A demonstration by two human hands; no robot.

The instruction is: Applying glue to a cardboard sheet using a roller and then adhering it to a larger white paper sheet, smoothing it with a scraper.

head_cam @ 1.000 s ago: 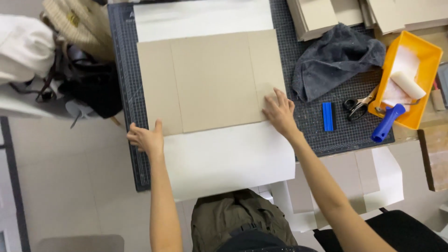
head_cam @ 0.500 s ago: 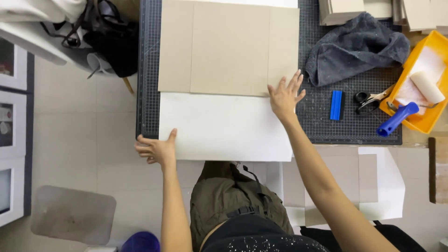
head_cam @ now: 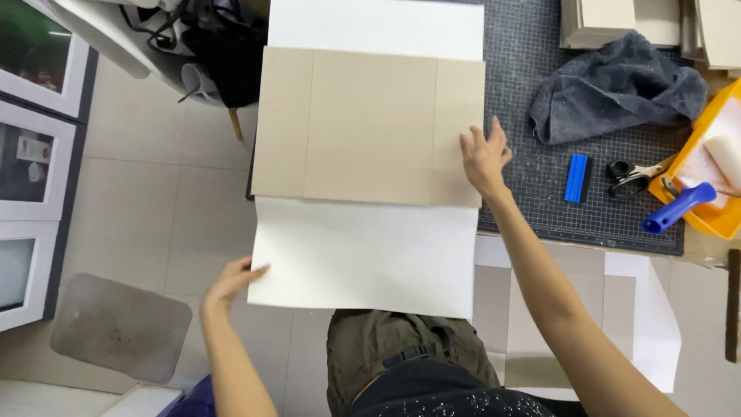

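A large white paper sheet lies over the dark cutting mat and hangs past the table's near edge. Three tan board panels sit side by side on the sheet. My right hand rests flat, fingers spread, on the right edge of the right panel. My left hand touches the sheet's near-left corner, fingers curled at its edge, out beyond the table over the floor.
On the mat's right part lie a grey cloth, a blue scraper and black scissors. An orange tray holds a blue-handled paint roller. Board stacks sit at the back right. Bags hang left of the table.
The sheet with the panels has slid toward me, its near part now overhanging the table. My left hand followed along the sheet's left corner; my right hand stayed on the right panel.
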